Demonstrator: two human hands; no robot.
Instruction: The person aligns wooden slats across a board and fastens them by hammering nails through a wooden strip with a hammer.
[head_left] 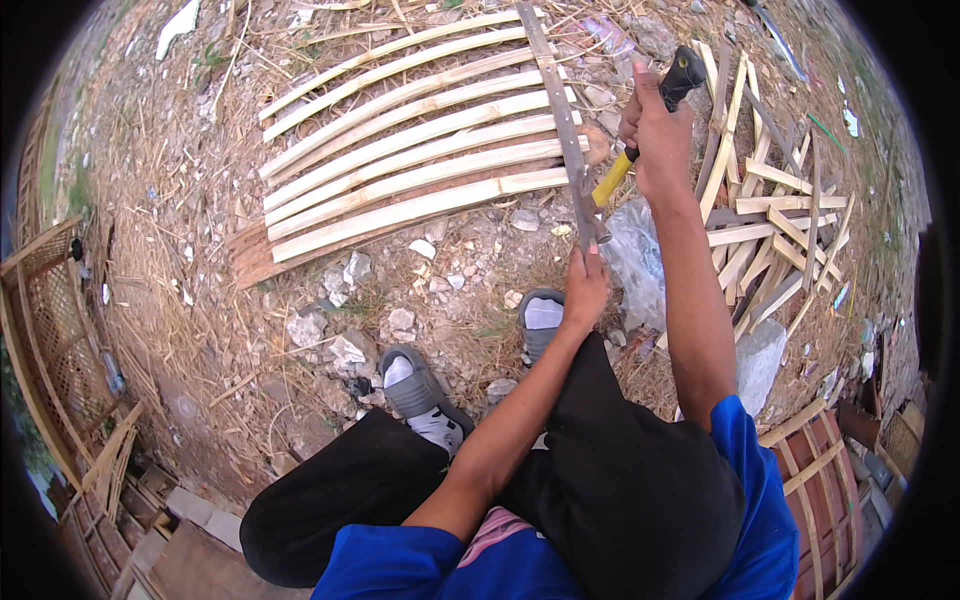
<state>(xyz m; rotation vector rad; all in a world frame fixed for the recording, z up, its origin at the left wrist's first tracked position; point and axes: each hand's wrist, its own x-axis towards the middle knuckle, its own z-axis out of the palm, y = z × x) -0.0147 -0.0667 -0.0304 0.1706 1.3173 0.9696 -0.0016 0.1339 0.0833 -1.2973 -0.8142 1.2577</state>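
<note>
My right hand [660,135] is wrapped round the black grip of a hammer [612,182]. Its yellow shaft slants down to the left, and its head seems to lie beside the lower end of a dark wooden strip [556,92]. At that same end, my left hand [588,285] has its fingers closed on the strip; whether a nail is between them I cannot make out. Several pale wooden slats [420,148] run leftward from under the dark strip, spaced roughly parallel. Beneath the nearest slats lies a reddish-brown board [255,262].
On the right is a loose pile of wood offcuts [770,220]. Clear plastic sheeting [638,262] and a pale stone block [762,365] lie near my right forearm. Rubble and straw cover the ground. A lattice-panelled wooden frame [60,310] stands at far left, a slatted reddish panel [822,490] at lower right.
</note>
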